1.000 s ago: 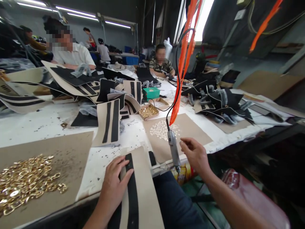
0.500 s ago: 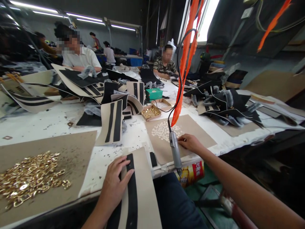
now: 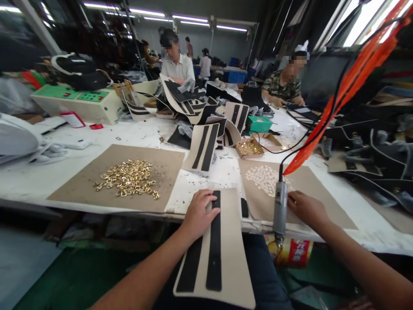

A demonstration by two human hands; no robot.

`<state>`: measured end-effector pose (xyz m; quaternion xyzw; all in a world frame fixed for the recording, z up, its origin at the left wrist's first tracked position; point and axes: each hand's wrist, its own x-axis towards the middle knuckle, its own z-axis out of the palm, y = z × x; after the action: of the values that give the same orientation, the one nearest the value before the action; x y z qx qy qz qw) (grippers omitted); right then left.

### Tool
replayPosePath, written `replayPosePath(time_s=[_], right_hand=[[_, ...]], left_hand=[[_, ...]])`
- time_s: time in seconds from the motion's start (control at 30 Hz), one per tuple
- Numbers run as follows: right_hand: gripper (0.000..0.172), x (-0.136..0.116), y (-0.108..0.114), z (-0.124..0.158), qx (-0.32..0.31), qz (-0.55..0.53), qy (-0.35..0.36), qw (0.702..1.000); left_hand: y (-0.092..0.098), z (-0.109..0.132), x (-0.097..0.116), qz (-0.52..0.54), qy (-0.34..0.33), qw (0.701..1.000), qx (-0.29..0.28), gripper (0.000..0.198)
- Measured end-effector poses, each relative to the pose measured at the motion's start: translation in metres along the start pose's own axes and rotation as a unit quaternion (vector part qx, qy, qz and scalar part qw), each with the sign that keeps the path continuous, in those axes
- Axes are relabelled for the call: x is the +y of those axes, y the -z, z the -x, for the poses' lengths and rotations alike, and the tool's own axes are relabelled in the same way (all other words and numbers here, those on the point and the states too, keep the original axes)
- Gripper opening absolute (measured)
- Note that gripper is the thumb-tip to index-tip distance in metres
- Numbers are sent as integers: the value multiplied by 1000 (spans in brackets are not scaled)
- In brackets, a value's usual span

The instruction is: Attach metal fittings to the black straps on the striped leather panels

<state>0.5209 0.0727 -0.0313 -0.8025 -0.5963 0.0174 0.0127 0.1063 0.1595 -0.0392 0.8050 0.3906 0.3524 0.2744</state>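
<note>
The left hand (image 3: 200, 214) rests on a black-striped beige panel (image 3: 232, 254).

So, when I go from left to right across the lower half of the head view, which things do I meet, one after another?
Pile of gold-coloured metal links → left hand on beige panel with black strips → hanging grey electric screwdriver → right hand.

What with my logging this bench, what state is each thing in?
Left hand: flat on the striped panel, thumb spread
Striped panel: slanting, striped face up, lower end over the lap
Right hand: fingers bent; anything held can't be told
Power screwdriver: hanging, tip down
Gold links: loose, heaped
Pale discs: loose, spread out
Shallow box: open, gold pieces inside
Ceiling lights: lit
</note>
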Motion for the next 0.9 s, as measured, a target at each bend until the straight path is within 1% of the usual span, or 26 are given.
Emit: replayPosePath(time_s=[0.03,0.07,0.1,0.13,0.2,0.23,0.27,0.3,0.33,0.4,0.43,0.47,0.53,0.6,0.67,0.8,0.9], right_hand=[[42,-1,2,3,16,-9,-14,1000],[41,-3,6,8,38,-42,-34,998],[40,-7,13,14,67,-93,-62,991],[40,-13,23,21,101,-149,-94,979],[40,-34,46,37,169,-245,-149,943],[41,-50,58,45,197,-273,-155,929],[42,-70,67,53,211,-293,-140,922],[42,-92,73,58,207,-323,-105,918],[39,-115,75,61,178,-357,-46,916],[32,-163,69,60,91,-410,93,903],[28,-184,62,56,45,-416,143,897],[26,-203,53,50,12,-418,171,892],[23,-229,35,36,-41,-404,194,893],[21,-241,21,25,-63,-381,191,903],[21,-245,14,17,-67,-361,180,913],[17,-246,13,10,-90,-335,143,927],[17,-248,17,8,-117,-336,117,927]], left_hand=[[0,0,1,4,1,1000,1,30],[1,1,2,7,2,1000,4,30],[1,1,3,10,3,1000,6,31],[1,1,3,13,5,1000,8,31],[1,1,4,17,7,1000,9,32],[2,1,4,20,8,1000,9,32],[2,1,4,22,9,1000,9,31],[2,1,4,23,9,1000,9,31],[2,1,4,24,10,1000,9,31],[2,1,4,24,10,1000,9,30],[2,1,4,24,10,1000,9,30],[2,1,4,23,9,1000,9,30],[1,2,4,23,8,1000,11,29],[0,3,4,23,8,1000,15,27],[-1,4,3,24,11,999,18,26],[-2,6,1,28,13,999,20,27],[-1,7,1,28,14,999,18,28]])
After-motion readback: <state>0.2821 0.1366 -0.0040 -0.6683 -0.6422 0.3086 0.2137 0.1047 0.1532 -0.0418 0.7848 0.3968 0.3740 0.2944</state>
